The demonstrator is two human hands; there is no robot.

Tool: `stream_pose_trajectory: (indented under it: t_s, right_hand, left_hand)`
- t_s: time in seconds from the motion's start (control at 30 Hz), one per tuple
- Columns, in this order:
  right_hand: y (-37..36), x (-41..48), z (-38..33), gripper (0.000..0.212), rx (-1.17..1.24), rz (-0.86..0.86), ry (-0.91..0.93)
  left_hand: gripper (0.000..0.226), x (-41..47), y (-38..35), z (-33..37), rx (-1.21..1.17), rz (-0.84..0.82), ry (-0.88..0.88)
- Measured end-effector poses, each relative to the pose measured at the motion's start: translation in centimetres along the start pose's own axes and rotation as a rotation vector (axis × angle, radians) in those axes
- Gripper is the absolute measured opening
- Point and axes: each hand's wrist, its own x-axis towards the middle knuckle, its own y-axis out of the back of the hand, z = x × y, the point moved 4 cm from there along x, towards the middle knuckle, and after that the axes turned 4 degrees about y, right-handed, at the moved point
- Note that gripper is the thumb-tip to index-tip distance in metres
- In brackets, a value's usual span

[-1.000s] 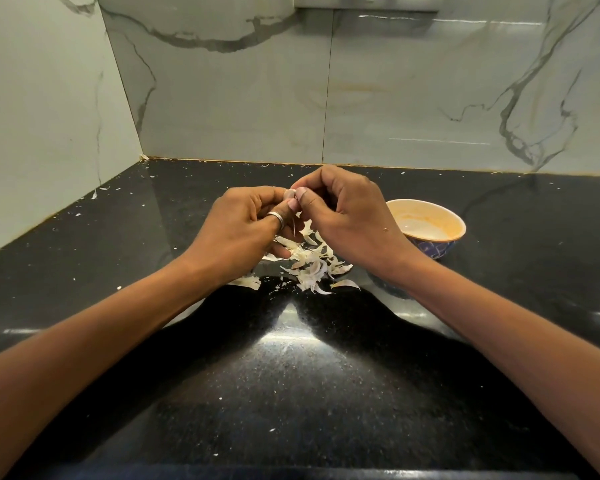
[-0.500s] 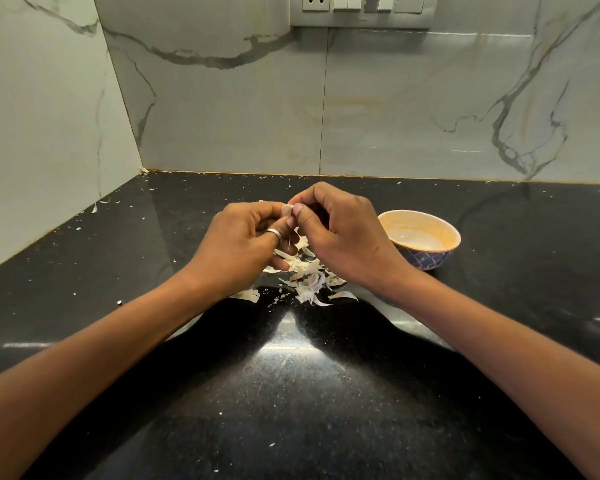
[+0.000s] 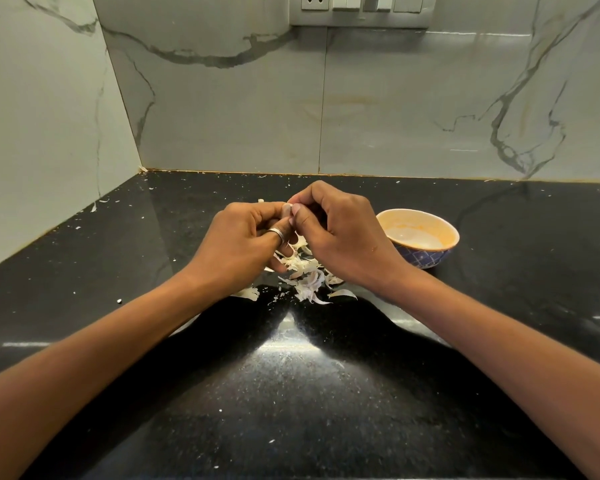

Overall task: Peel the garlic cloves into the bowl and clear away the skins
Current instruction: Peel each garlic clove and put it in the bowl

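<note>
Black speckled surface (image 3: 291, 393), two bare hands over it. Which step do we log? —K.

Peeling, mid-clove. Left hand (image 3: 243, 244) and right hand (image 3: 343, 237) meet fingertip to fingertip above the skins (image 3: 309, 282). A pale garlic clove (image 3: 289, 206) shows between them, held clear of the surface. —M.

State of each grip? —K.

Both closed down to a pinch on the clove. Left fingertips are curled round it; right thumb and forefinger nip at its top, likely on a flap of skin. Most of the clove is hidden, so how much skin is left on it I cannot tell. —M.

Bowl? —K.

Bowl (image 3: 426, 259) stands just beside the right wrist, apart from the skins. Orange inside, pale at the bottom; no clove made out in it. —M.

Next move, as a judgement? —K.

Right grip pulls the skin away while left holds firm and turns the clove; loosened skin drops on the heap. Then the bare clove goes across to the bowl. Skins lie loose, with flecks far along the surface, so clearing will need a gathering sweep, not one pick. —M.
</note>
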Motion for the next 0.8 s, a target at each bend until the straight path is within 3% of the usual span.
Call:
stream_pose_trajectory:
  t_s: [0.8]
  right_hand:
    - [-0.02,-0.16,-0.08,0.011,-0.061,0.009,0.038]
  left_hand:
    - [0.023,0.27,-0.01,-0.28,0.072,0.002,-0.082]
